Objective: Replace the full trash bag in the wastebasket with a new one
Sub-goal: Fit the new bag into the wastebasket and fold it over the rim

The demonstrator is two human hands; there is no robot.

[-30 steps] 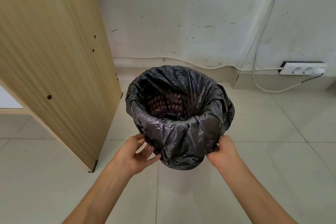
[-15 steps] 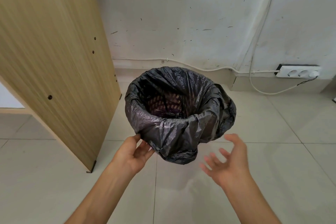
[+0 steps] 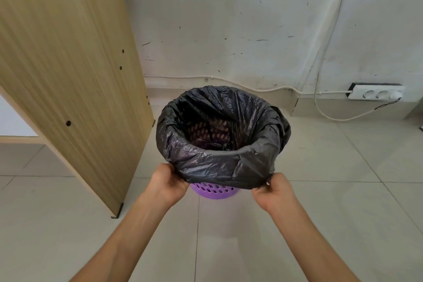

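purple wastebasket (image 3: 215,191) stands on the tiled floor (image 3: 343,213), centre of view, wooden panel (image 3: 68,75) at its 9 o'clock. black trash bag (image 3: 224,162) lines it, overhang folded down over the rim. left hand (image 3: 169,186) at the basket's 7 o'clock, right hand (image 3: 273,192) at 5 o'clock; each grip clamped on the overhang's lower hem. judged step: working that hem at the rim. best done slowly, with even pull on both sides; thin film may tear, and the light basket may tip.

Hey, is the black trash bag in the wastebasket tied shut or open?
Open. The black trash bag gapes wide, folded down over the purple wastebasket; left hand and right hand grip its hem.
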